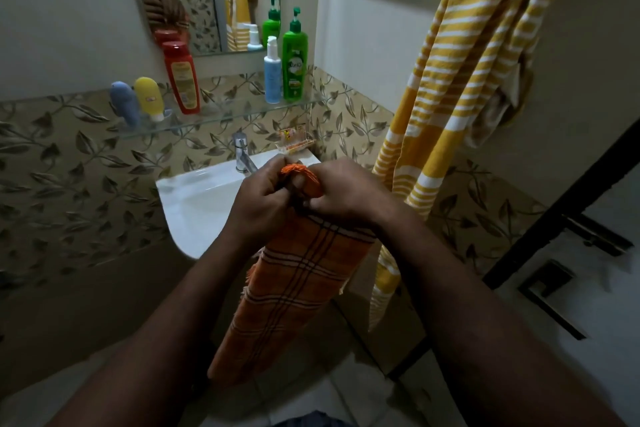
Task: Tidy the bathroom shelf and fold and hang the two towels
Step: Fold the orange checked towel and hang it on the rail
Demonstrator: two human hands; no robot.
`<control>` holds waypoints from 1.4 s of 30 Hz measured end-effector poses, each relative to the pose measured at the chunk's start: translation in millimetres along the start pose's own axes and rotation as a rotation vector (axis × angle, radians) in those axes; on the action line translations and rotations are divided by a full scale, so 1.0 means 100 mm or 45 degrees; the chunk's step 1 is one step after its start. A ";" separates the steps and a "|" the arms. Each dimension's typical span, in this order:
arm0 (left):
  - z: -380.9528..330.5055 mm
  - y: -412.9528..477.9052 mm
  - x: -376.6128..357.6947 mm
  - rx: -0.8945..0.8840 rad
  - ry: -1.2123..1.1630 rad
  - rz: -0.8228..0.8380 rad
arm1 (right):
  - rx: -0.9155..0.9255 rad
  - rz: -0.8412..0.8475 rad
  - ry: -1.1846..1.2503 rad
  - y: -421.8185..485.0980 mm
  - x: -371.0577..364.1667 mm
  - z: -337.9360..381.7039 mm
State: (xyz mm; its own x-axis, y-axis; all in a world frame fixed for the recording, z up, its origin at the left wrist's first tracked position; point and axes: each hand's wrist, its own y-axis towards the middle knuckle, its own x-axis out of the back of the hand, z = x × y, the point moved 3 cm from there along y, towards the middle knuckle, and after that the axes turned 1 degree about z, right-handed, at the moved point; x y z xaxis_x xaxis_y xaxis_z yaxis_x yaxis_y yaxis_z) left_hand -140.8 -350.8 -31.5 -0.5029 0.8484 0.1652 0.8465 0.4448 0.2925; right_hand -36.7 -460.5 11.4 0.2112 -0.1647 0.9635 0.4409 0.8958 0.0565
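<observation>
Bathroom corner with leaf-patterned wall tiles, dimly lit. At right, a yellow striped towel [460, 80] hangs bunched and loose from high up, seemingly not yet folded. At centre, an orange checked towel [294, 288] hangs as a long narrow strip in front of the white sink [194, 204], apparently mid-fold and not yet hung. Above the sink, a glass shelf [221, 116] carries standing bottles [294, 59] in two groups, so it looks tidied. The left hand [263, 198] and right hand [346, 191], close together, both clutch the orange towel's gathered top edge with curled fingers.
</observation>
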 end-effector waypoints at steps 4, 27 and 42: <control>0.04 0.03 0.30 0.056 -0.032 -0.253 | -0.038 -0.087 -0.086 -0.12 0.01 -0.28; -0.29 0.64 0.54 0.020 -0.494 -0.137 | -0.244 -0.689 1.671 -0.19 -0.06 -0.35; -0.18 2.00 0.38 -0.343 0.228 -0.452 | -0.177 -0.872 1.664 0.98 0.86 -0.86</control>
State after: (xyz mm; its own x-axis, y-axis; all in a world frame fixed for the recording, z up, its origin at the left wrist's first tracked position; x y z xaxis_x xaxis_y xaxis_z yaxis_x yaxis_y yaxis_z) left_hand 6.3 -234.4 49.9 -0.7947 0.5845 0.1634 0.5536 0.5876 0.5901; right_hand 100.1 -422.5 77.3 0.5159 -0.8423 -0.1564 0.8384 0.4589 0.2941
